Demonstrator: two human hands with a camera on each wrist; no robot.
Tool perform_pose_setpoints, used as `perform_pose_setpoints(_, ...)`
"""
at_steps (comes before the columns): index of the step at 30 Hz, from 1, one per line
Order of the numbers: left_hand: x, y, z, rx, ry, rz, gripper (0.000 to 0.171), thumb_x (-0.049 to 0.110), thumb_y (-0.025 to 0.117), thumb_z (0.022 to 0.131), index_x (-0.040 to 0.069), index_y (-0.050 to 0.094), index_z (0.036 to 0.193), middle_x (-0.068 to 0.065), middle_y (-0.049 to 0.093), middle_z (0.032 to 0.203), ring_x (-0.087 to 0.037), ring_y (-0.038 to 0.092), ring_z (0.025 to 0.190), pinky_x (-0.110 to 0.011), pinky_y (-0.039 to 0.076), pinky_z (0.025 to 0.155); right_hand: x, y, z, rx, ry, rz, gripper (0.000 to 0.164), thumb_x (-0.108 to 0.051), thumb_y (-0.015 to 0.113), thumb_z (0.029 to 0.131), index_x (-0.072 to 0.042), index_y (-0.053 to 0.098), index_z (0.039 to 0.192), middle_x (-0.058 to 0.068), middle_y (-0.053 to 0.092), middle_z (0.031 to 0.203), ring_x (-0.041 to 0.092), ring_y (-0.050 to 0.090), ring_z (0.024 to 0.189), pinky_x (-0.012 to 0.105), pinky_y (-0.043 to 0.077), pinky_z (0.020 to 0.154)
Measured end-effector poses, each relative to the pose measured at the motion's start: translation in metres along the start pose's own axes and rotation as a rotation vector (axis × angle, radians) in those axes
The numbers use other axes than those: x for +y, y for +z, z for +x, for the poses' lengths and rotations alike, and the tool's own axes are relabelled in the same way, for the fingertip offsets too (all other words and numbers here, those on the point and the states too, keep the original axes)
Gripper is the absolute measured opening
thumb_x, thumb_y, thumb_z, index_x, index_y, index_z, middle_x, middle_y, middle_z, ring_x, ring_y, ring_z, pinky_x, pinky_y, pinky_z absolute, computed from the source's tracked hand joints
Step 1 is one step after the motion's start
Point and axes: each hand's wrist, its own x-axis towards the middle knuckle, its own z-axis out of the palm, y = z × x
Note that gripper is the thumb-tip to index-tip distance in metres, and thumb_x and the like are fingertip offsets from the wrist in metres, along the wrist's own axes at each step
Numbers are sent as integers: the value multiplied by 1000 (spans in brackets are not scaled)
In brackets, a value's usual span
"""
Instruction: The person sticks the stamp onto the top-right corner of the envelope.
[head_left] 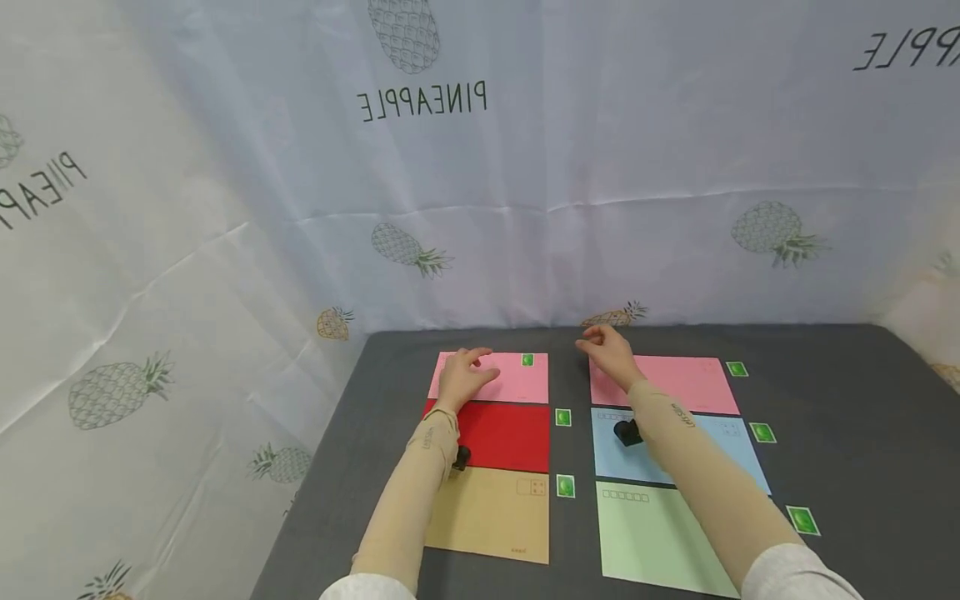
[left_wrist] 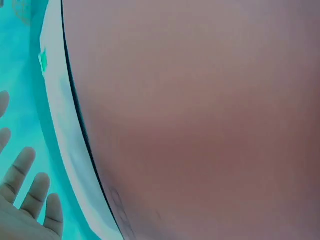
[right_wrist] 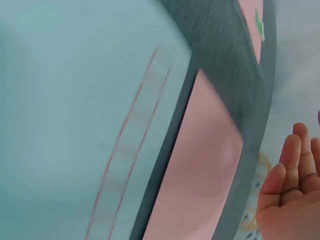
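In the head view, my left hand [head_left: 461, 380] hovers over the left pink envelope [head_left: 517, 385]. Its fingers are loosely bent, with thumb and fingertips apart and nothing between them. A small green stamp [head_left: 528, 360] lies on that envelope's upper right part. My right hand [head_left: 611, 354] is above the upper left corner of the right pink envelope [head_left: 690, 383], fingers pointing left. No object shows in it, and in the right wrist view its fingers [right_wrist: 291, 155] are fairly straight. Spread fingers [left_wrist: 20, 170] of the left hand appear in the left wrist view.
Below lie a red envelope [head_left: 510, 437], a tan one [head_left: 487, 517], a blue one [head_left: 667, 467] and a light green one [head_left: 645, 533]. More green stamps [head_left: 563, 417] lie beside the envelopes on the dark grey table [head_left: 847, 400]. A pineapple-print curtain [head_left: 600, 150] hangs behind.
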Motion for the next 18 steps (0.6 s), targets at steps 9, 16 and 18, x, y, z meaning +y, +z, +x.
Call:
perform_pose_setpoints(9,27,23,3,-110,41,-44,54,37,64,83,24,51,133,-8,60,108,-23,53,101,-41,40,85,27,-41,-9,-9,-25,-45,48,-44,53,92,-7,49,123,17,52,121,32,48,111,46,42,95)
perform_pose_setpoints(16,45,43,3,-161,123,40,51,38,62,84,25,53,132,-5,65,102,-20,54,99,-38,39,82,49,-67,-17,-37,-6,-68,53,-47,53,91,-10,47,129,18,49,130,35,43,119,53,36,101)
perform_pose_setpoints(18,51,48,3,-176,146,61,51,38,62,85,26,52,133,-4,65,101,-18,54,96,-36,39,81,55,-75,-19,-41,5,-74,54,-47,53,91,-10,46,130,18,48,131,35,42,121,54,35,102)
